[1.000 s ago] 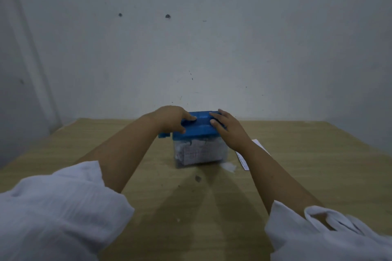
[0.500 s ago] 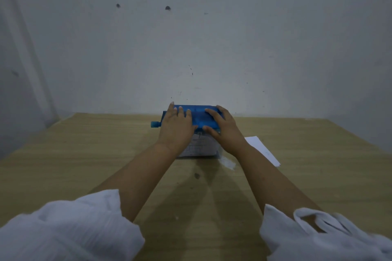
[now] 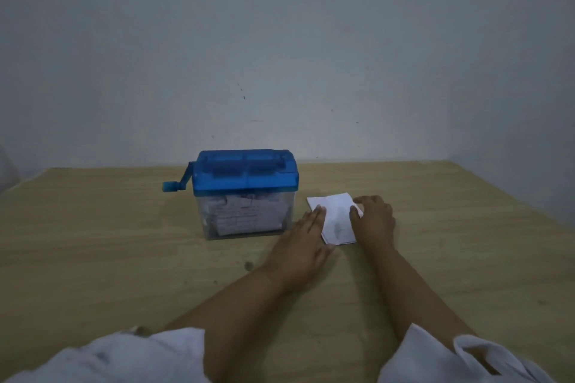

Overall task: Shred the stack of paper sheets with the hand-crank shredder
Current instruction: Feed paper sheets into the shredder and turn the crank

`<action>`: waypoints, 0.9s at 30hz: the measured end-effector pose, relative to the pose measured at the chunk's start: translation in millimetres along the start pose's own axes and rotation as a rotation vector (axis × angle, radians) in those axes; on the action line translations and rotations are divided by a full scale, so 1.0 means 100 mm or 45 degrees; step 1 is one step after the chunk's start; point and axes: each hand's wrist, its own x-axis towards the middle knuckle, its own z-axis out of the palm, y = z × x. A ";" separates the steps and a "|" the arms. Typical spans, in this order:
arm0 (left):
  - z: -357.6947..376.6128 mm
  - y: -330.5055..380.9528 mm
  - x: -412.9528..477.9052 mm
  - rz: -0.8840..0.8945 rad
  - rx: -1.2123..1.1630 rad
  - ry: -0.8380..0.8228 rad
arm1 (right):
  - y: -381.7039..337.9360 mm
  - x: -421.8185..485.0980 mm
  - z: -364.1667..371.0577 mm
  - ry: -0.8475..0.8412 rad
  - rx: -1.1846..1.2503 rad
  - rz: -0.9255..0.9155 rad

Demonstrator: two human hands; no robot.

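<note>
The hand-crank shredder has a blue lid on a clear bin packed with shredded paper, and stands on the wooden table. Its blue crank sticks out on the left side. Just right of the bin lies a small stack of white paper sheets. My left hand lies flat, fingers straight, touching the stack's left edge. My right hand rests on the stack's right edge with its fingers bent over the paper. Neither hand touches the shredder.
The wooden table runs back to a pale wall. A tiny paper scrap lies at the stack's near corner, and a dark speck marks the wood in front of the bin. White sleeves fill the bottom edge.
Both hands have left the shredder's lid and moved right and down to the paper stack. The shredder now stands uncovered with its crank showing.
</note>
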 end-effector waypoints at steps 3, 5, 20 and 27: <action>0.16 0.00 0.17 -0.120 -0.133 -0.071 | 0.06 -0.03 0.06 0.018 -0.092 0.100; 0.20 -0.03 0.21 -0.100 -0.053 -0.142 | 0.08 0.00 0.05 0.025 -0.147 0.209; 0.20 0.01 0.21 -0.084 0.092 -0.234 | 0.13 0.07 0.01 0.175 0.060 0.284; 0.21 -0.01 0.22 -0.096 0.071 -0.221 | 0.17 0.08 0.04 0.203 0.102 0.206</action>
